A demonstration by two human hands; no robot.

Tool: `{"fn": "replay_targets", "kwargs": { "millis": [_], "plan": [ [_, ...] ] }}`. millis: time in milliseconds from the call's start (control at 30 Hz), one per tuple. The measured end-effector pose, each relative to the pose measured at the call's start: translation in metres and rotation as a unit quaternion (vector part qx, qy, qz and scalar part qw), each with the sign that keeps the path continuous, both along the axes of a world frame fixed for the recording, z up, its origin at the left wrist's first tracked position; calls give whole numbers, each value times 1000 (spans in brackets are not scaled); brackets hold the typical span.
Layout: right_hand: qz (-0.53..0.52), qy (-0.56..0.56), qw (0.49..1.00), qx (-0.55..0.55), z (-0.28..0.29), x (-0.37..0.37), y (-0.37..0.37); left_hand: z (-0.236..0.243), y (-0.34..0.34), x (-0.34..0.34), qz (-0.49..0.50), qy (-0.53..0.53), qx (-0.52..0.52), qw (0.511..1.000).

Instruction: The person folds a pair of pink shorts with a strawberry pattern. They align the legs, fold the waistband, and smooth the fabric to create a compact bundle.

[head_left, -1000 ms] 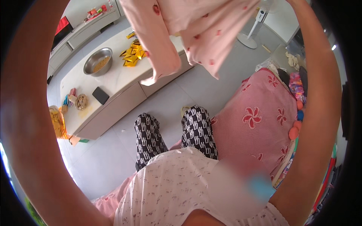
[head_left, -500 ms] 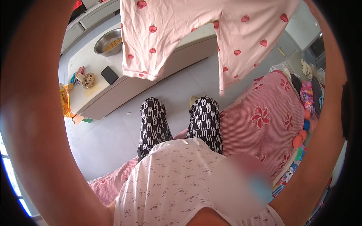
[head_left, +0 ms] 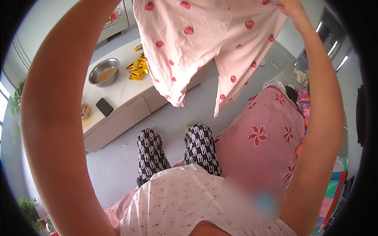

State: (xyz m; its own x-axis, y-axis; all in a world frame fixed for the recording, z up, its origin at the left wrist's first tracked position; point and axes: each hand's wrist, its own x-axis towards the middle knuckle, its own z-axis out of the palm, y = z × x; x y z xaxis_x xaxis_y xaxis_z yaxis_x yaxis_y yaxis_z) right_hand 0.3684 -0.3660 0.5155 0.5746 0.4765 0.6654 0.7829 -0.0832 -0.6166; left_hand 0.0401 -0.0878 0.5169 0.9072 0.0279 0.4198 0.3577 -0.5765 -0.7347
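A pair of pale pink trousers [head_left: 208,37] with a red strawberry print hangs in front of me at the top of the view. Its two legs dangle downward, and its upper part runs out of the frame. My right hand [head_left: 291,8], closed on the cloth, grips the trousers at their upper right side. My left arm [head_left: 59,110] reaches up along the left, but the hand itself lies beyond the top edge.
Beyond the trousers stands a long white cabinet [head_left: 126,103] bearing a metal bowl [head_left: 94,74] of grains, gold packets [head_left: 138,70], a dark phone [head_left: 104,106] and a jar [head_left: 85,111]. A red checked cover [head_left: 240,145] with flower motifs lies to my right, with piled fabrics [head_left: 303,100] behind.
The view has tilted upward, bringing my right hand and the gold packets into sight. The trousers still hang spread out, their legs now lower in the picture.
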Motion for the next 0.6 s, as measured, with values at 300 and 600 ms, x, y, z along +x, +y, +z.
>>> {"fn": "replay_targets", "kwargs": {
  "millis": [300, 600],
  "plan": [
    [-80, -186, 978, -42, -10, -9, -21, -25, -38, 22, -39, -173, -342, 923],
    [-199, -402, 880, -154, -13, 2, -17, -34, 9, 14, -104, -92, -154, 978]
  ]
}}
